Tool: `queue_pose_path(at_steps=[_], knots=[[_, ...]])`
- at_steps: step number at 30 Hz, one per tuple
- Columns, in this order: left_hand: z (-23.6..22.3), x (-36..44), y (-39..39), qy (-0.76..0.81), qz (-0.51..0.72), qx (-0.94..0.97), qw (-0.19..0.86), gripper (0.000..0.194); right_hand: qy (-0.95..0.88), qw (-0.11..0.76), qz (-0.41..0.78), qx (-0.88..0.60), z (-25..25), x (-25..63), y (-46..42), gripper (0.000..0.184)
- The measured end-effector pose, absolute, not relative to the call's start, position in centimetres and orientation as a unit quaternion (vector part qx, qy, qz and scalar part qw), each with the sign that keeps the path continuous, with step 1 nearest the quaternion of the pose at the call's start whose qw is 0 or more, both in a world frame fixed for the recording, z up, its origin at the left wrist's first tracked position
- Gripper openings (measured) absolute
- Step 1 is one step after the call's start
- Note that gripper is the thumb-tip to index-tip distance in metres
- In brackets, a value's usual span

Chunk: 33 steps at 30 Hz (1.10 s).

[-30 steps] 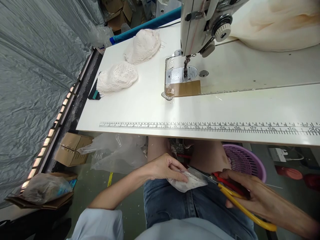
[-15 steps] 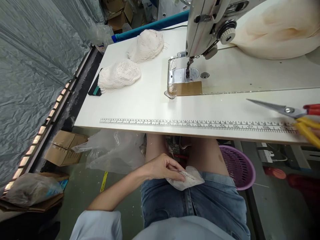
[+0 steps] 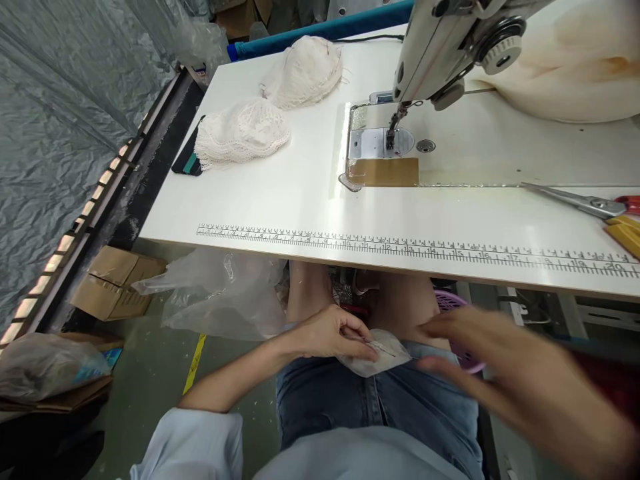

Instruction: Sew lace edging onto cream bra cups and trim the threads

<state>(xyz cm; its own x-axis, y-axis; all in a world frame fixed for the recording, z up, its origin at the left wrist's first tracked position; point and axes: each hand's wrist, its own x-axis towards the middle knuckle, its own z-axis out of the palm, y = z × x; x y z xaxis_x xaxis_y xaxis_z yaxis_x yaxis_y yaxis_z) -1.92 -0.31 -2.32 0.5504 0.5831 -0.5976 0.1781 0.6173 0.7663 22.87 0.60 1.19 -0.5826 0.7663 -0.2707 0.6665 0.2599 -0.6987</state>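
My left hand [image 3: 330,333] rests on my lap below the table edge, its fingers pinched on a small white fabric piece [image 3: 383,353] that lies on my denim shorts. My right hand [image 3: 480,360] is just right of that piece, blurred by motion, with its fingers stretched out and nothing in them. The red and yellow scissors [image 3: 600,208] lie on the white sewing table [image 3: 280,200] at its right end, apart from both hands.
A sewing machine [image 3: 450,47] stands at the back right, with cream cloth [image 3: 570,73] behind it. Two stacks of white lace cups [image 3: 243,132] [image 3: 307,70] lie at the back left. A purple basket [image 3: 453,303], plastic bags [image 3: 220,293] and cardboard boxes [image 3: 113,283] are under the table.
My right hand carried the scissors from the fabric piece up to the table, left them there, and came back down empty to the piece. My left hand kept its hold.
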Motion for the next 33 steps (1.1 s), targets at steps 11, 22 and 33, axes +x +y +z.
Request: queue_pose_path(at_steps=[11, 22, 33], knots=[[-2.9, -2.9, -0.7, 0.43, 0.158, 0.444, 0.77, 0.03, -0.683, -0.019, 0.625, -0.378, -1.6, 20.0, 2.8, 0.032], [-2.7, -2.9, -0.5, 0.409, 0.147, 0.447, 0.782, 0.027, -0.623, -0.013, 0.691, -0.367, -2.1, 19.7, 3.3, 0.029], [-2.6, -3.0, -0.2, 0.42, 0.143, 0.447, 0.776, 0.022, -0.57, -0.005, 0.748, -0.341, -2.4, 19.7, 3.4, 0.032]])
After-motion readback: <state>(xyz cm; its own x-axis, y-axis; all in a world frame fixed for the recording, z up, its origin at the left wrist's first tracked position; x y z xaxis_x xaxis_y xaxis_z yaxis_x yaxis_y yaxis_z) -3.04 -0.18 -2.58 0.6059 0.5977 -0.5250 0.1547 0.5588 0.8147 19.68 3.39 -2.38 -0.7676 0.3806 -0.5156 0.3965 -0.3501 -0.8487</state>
